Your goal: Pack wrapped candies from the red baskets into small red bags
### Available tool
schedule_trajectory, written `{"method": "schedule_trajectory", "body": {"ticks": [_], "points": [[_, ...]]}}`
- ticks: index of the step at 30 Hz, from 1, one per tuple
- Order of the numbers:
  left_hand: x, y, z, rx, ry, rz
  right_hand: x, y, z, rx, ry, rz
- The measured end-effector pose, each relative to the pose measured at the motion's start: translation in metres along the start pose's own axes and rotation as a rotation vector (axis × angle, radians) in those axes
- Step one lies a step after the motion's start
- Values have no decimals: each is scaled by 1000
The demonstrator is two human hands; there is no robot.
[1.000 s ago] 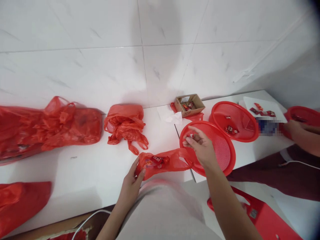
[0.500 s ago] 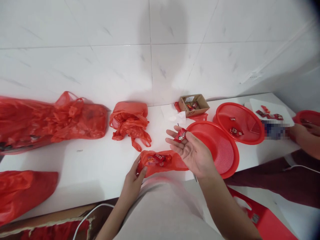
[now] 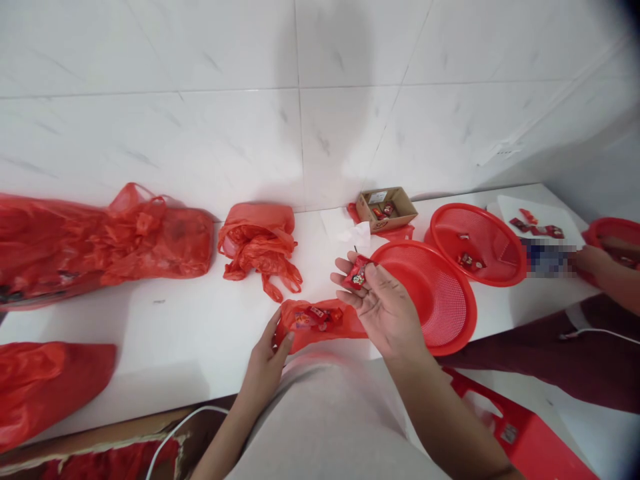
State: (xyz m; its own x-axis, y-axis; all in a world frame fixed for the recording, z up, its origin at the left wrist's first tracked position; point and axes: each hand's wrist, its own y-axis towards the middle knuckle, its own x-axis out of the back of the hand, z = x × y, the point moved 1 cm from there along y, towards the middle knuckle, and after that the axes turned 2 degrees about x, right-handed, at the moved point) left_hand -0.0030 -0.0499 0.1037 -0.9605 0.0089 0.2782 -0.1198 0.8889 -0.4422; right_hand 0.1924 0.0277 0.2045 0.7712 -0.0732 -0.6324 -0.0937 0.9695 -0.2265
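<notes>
My right hand (image 3: pixel 387 310) is turned palm up, its thumb pinning a small red wrapped packet (image 3: pixel 358 272) with a printed figure against the fingers. Below and left of it lies a red plastic bag (image 3: pixel 356 327), its mouth spread so that several small red packets (image 3: pixel 320 316) show inside. My left hand (image 3: pixel 267 357) grips the left edge of this bag between thumb and fingers. Just right of my right hand stands a red plastic basket (image 3: pixel 453 300) with a perforated wall, nothing visible in it.
A second red basket (image 3: pixel 500 260) and a small cardboard box (image 3: pixel 395 208) hold a few packets. Crumpled red bags (image 3: pixel 260 233) lie behind, with filled red bags (image 3: pixel 165 243) on the left. At right, another person's hand (image 3: pixel 595 263) is near a white tray (image 3: pixel 545 210).
My right hand has tilted slightly and the packet in it has turned, showing more of its printed face. My left hand and the bag stay put.
</notes>
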Motion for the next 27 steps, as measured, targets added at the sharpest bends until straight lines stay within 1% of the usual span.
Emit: {"method": "schedule_trajectory", "body": {"ticks": [8,14,19,27], "points": [[0,-1,-2,14,20,1,1,-1,-2,51,-40,-23],[0,0,-1,-1,9,13,1,-3,-2,49,-84,-37],[0,0,-1,-8,3,3,0,-3,-2,64,-68,-59],[-1,0,-1,0,9,5,-1,-3,-1,-12,-35,36]]}}
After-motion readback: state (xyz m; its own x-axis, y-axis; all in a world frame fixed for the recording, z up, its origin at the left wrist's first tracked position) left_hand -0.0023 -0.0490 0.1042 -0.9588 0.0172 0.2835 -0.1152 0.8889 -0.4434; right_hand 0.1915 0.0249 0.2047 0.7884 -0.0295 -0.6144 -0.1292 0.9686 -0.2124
